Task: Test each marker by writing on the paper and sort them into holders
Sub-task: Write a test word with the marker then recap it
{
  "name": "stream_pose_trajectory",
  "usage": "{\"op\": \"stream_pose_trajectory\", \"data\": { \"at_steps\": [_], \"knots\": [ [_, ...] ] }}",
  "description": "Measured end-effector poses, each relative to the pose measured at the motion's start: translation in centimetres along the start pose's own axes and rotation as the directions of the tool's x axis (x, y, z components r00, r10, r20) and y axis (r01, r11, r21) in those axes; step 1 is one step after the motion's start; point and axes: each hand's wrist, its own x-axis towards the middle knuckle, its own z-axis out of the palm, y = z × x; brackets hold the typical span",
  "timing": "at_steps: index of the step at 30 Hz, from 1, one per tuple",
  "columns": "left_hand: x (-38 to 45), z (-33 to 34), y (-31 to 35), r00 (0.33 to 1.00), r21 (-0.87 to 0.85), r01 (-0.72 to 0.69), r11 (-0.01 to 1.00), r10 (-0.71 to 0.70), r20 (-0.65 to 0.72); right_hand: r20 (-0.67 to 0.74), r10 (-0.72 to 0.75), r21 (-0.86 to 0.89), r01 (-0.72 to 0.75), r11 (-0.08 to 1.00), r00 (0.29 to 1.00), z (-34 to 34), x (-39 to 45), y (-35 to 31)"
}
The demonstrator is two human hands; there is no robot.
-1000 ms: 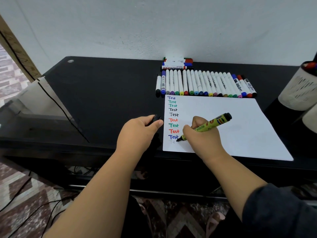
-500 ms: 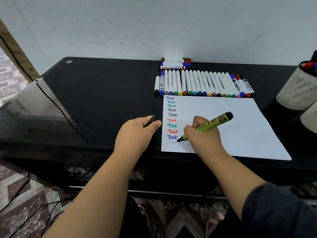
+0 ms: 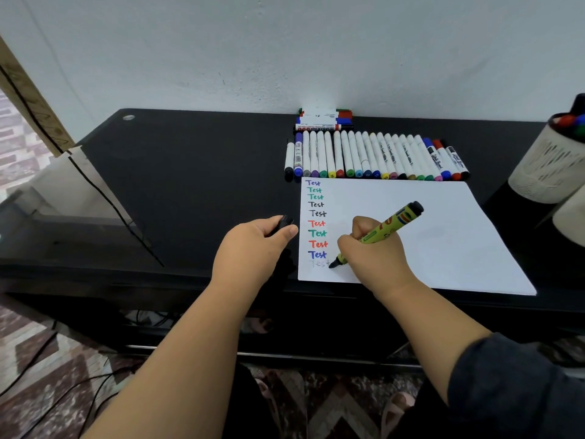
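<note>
Yellow-green and uncapped, the barrel marker [image 3: 384,229] sits pinched in the right hand [image 3: 373,251], tip on the white paper sheet [image 3: 411,236] finishing a faint grey "Test" [image 3: 319,264], while the left hand [image 3: 253,248] curls round its small black cap [image 3: 284,222] beside the sheet, presumably for recapping.

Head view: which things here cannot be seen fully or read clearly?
- Cap: mostly hidden inside the left hand.
- Holders: cut off by the right edge; the contents are mostly out of view.
- Last "Test": too faint to tell its colour.
- Print on the marker row: too small to read.
- Green marker: its middle is covered by the right hand.
</note>
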Motion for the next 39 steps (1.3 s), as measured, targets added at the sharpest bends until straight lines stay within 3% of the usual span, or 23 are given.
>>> {"op": "stream_pose_trajectory", "data": {
  "at_steps": [7,13,19,25,30,34,39],
  "knots": [
    [0.0,-0.3,-0.1,1.0,0.002,-0.006,1.0,0.006,0.002,-0.07,0.023,0.08,-0.017,0.997,0.997,-0.3,0.2,0.2],
    [-0.1,-0.2,-0.1,1.0,0.011,-0.011,1.0,0.011,0.023,-0.007,0.009,0.025,-0.009,1.0,1.0,0.1,-0.2,0.0],
    [-0.2,-0.4,-0.3,1.0,0.021,-0.004,1.0,0.003,0.024,-0.031,0.015,0.037,-0.014,0.999,0.999,-0.1,0.0,-0.2],
    [-0.4,-0.4,0.0,0.995,-0.016,-0.022,1.0,0.023,0.095,-0.083,0.18,0.366,-0.138,0.92,0.98,-1.0,0.8,-0.2],
    [-0.8,0.0,0.4,0.976,-0.042,-0.089,0.995,0.096,0.197,-0.055,0.135,0.52,-0.087,0.85,0.989,-1.6,0.6,-2.0],
    [-1.0,0.3,0.7,0.956,-0.045,-0.159,0.986,0.165,0.241,-0.049,0.111,0.512,-0.07,0.856,0.993,-1.8,0.3,-2.5],
    [-1.3,0.7,0.8,0.937,-0.067,-0.22,0.973,0.23,0.263,-0.017,0.066,0.374,-0.055,0.926,0.998,-1.4,-0.2,-2.5]
  ]
}}
